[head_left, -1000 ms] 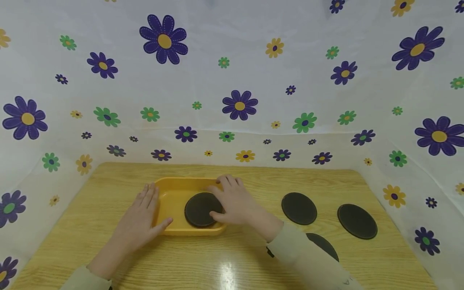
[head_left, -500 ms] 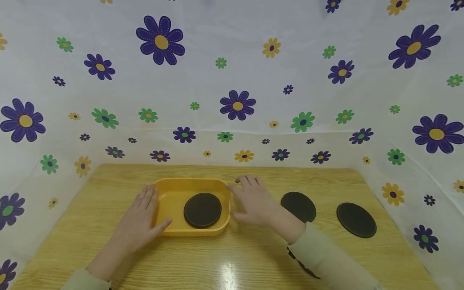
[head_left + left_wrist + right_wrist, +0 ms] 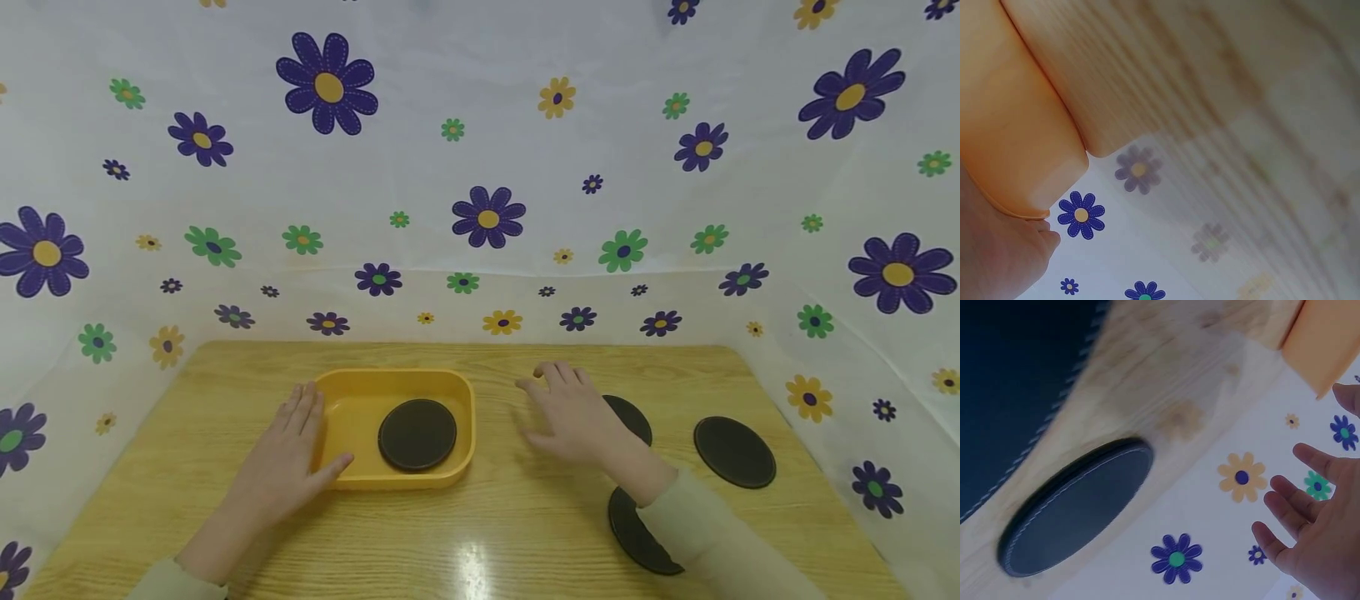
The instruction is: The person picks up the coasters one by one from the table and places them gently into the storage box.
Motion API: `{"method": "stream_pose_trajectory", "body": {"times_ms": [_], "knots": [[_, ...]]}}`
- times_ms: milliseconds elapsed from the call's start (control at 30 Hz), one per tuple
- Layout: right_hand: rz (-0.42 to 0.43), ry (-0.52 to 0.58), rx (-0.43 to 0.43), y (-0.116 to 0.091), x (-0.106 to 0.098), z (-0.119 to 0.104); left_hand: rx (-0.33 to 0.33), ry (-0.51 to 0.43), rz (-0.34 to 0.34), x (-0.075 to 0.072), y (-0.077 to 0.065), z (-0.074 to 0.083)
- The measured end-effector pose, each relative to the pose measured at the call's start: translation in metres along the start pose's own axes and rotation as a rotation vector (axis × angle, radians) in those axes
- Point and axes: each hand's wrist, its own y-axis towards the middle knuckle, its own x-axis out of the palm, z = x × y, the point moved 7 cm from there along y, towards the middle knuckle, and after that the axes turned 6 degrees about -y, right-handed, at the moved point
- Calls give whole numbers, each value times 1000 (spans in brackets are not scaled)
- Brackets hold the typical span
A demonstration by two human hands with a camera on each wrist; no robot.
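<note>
A yellow rectangular tray (image 3: 352, 482) stands left of centre on the wooden table, with a round black coaster (image 3: 417, 434) lying in its right half. My left hand (image 3: 281, 462) rests against the tray's left side, fingers straight and thumb over the near rim. To the right of the tray, my right hand (image 3: 573, 417) hovers over the table with spread, slightly bent fingers and nothing in them. Beneath and behind that hand and forearm lie two more black coasters, one farther back (image 3: 632, 417) and one nearer (image 3: 637, 537), both partly hidden. Stitching edges a coaster (image 3: 1079, 512) in the right wrist view.
Another black coaster (image 3: 735, 452) lies flat at the right of the table. A white cloth (image 3: 420, 167) printed with flowers walls in the back and both sides of the wooden tabletop (image 3: 360, 542).
My right hand has moved right, from above the coaster in the tray, past the rim, to over the table. The tray, its coaster and my left hand stay in place.
</note>
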Motion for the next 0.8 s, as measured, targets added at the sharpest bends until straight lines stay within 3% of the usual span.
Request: {"method": "stream_pose_trajectory", "body": {"times_ms": [533,800], "knots": [[-18,-9,98,-36,20,51,-3,9,-1,2,-1,-4],[-48,-5,125,-49,26,63,13,17,18,0,-1,-3]]}}
